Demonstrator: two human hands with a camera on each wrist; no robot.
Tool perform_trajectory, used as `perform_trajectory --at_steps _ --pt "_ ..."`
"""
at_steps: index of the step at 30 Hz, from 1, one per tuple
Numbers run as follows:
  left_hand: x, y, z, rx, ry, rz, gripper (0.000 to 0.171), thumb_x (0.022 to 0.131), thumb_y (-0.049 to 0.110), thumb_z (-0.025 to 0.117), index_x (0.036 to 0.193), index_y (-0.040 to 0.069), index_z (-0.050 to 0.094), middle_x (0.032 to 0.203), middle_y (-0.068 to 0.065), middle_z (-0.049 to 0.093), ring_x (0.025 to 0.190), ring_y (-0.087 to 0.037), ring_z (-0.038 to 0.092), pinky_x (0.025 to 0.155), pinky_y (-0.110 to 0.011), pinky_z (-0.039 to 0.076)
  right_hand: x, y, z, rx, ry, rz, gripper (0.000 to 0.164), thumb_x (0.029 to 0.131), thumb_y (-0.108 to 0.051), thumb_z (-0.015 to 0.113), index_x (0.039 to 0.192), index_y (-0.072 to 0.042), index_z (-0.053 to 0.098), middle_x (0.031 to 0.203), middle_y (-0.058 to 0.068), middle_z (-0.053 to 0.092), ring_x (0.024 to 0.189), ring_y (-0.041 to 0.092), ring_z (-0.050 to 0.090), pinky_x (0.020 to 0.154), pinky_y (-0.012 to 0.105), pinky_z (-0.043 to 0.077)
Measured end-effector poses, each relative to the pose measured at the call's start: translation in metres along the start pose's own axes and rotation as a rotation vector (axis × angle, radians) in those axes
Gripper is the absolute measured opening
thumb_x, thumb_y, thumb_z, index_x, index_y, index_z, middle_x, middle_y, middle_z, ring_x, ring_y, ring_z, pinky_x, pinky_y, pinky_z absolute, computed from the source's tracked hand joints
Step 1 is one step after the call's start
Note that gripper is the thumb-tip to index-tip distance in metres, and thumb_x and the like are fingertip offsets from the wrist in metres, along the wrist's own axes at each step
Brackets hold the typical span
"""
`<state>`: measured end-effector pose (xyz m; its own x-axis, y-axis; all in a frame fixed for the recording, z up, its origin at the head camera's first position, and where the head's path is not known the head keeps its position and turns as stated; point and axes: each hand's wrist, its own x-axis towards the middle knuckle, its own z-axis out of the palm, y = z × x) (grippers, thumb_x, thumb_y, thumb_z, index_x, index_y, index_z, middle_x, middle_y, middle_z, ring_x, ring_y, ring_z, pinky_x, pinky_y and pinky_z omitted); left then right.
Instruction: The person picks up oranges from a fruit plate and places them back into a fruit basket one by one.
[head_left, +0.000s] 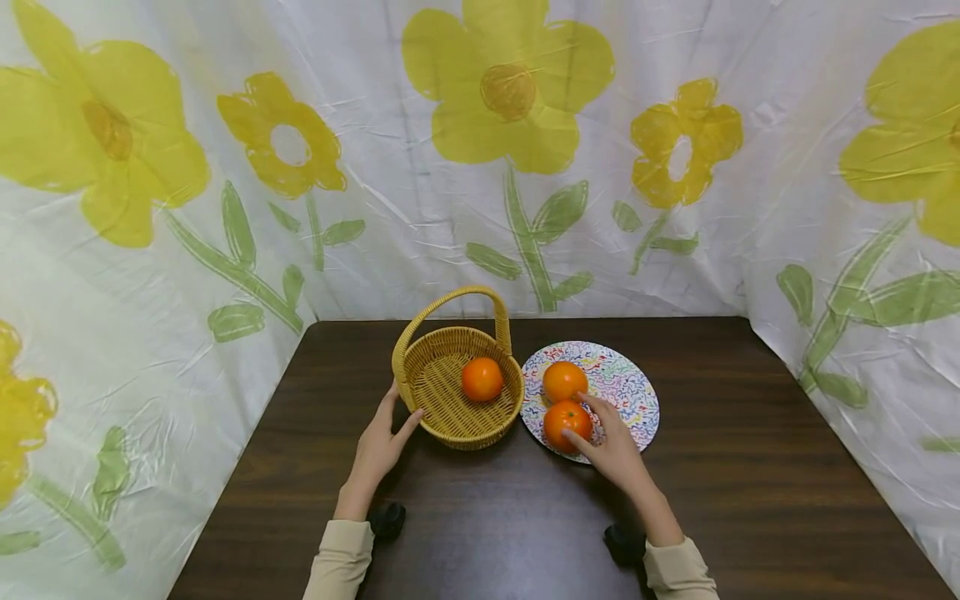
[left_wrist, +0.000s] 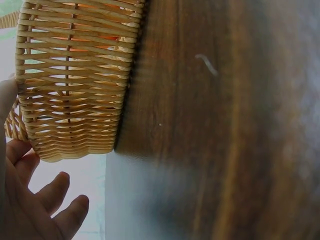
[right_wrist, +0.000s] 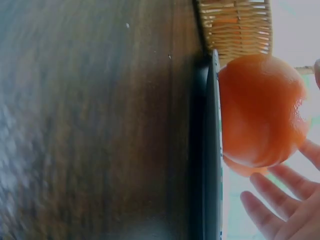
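A yellow wicker basket point(head_left: 431, 379) with a tall handle stands at the middle of the table and contains one orange point(head_left: 482, 379). My left hand point(head_left: 378, 446) holds the basket's left side, thumb at the rim. In the left wrist view, its fingers point(left_wrist: 60, 187) spread beside the woven wall, the lower ones off it. Right of the basket, a multicoloured patterned plate point(head_left: 630, 392) bears a back orange point(head_left: 564, 382) and a front orange point(head_left: 566, 427). My right hand point(head_left: 618, 450) reaches around the front orange, fingers spread and thumb apart from it in the right wrist view.
The dark wooden table point(head_left: 720, 467) extends to both sides and toward me. A white curtain point(head_left: 375, 250) with yellow flowers hangs behind and beside it. Small black wrist devices point(head_left: 388, 521) sit under both wrists. The plate's left rim is close to the basket.
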<state>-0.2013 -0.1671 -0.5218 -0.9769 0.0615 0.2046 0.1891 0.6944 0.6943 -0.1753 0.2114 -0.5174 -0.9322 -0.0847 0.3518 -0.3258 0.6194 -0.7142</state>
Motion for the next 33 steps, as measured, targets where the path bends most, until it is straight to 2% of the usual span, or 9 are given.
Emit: perform_trajectory --at_steps 6,12,16,23,30,33 --pt "-0.001 0.000 0.000 -0.005 0.003 -0.005 0.069 0.091 0.049 0.052 0.148 0.031 0.018 0.155 0.003 0.016 0.136 -0.031 0.031 0.098 -0.059 0.035 -0.004 -0.001 0.003 -0.009 -0.051 0.045 0.071 0.076 -0.039 0.075 0.135 -0.013 0.045 0.130 0.014 0.048 0.113 0.032 0.052 0.088 0.053 0.047" --pt "-0.001 0.000 0.000 -0.020 -0.002 -0.013 0.069 0.090 0.053 0.050 0.148 0.034 0.018 0.155 0.004 0.016 0.136 -0.030 0.029 0.099 -0.059 0.033 -0.008 -0.003 0.006 0.004 -0.068 0.065 0.078 0.073 -0.044 0.076 0.137 -0.014 0.043 0.127 0.011 0.049 0.101 0.024 0.054 0.077 0.038 0.052" --pt "-0.001 -0.001 0.001 -0.021 0.005 -0.018 0.069 0.090 0.052 0.051 0.147 0.038 0.016 0.155 0.006 0.017 0.136 -0.030 0.031 0.098 -0.059 0.034 -0.008 -0.002 0.008 0.008 -0.067 0.076 0.083 0.072 -0.045 0.077 0.139 -0.014 0.040 0.125 0.009 0.049 0.099 0.021 0.053 0.075 0.033 0.052" --pt "0.001 -0.003 0.003 -0.011 0.013 -0.007 0.068 0.091 0.044 0.054 0.148 0.035 0.017 0.155 0.003 0.017 0.135 -0.033 0.031 0.096 -0.060 0.036 -0.007 -0.001 0.010 0.029 -0.049 0.068 0.077 0.073 -0.037 0.078 0.137 -0.012 0.042 0.122 0.012 0.049 0.102 0.025 0.055 0.076 0.037 0.054" --pt "0.000 -0.002 0.002 -0.020 0.000 -0.015 0.067 0.091 0.049 0.052 0.147 0.031 0.022 0.155 0.007 0.013 0.136 -0.030 0.029 0.098 -0.059 0.034 -0.006 -0.003 0.011 0.043 -0.027 0.075 0.071 0.073 -0.033 0.079 0.133 -0.012 0.047 0.119 0.012 0.051 0.102 0.028 0.056 0.077 0.041 0.054" --pt "0.000 -0.001 0.002 -0.022 0.000 -0.019 0.066 0.091 0.046 0.054 0.147 0.030 0.022 0.155 0.007 0.013 0.137 -0.030 0.029 0.099 -0.059 0.034 -0.006 -0.003 0.011 0.042 -0.019 0.075 0.071 0.072 -0.033 0.079 0.132 -0.012 0.047 0.119 0.012 0.051 0.103 0.028 0.057 0.078 0.041 0.054"
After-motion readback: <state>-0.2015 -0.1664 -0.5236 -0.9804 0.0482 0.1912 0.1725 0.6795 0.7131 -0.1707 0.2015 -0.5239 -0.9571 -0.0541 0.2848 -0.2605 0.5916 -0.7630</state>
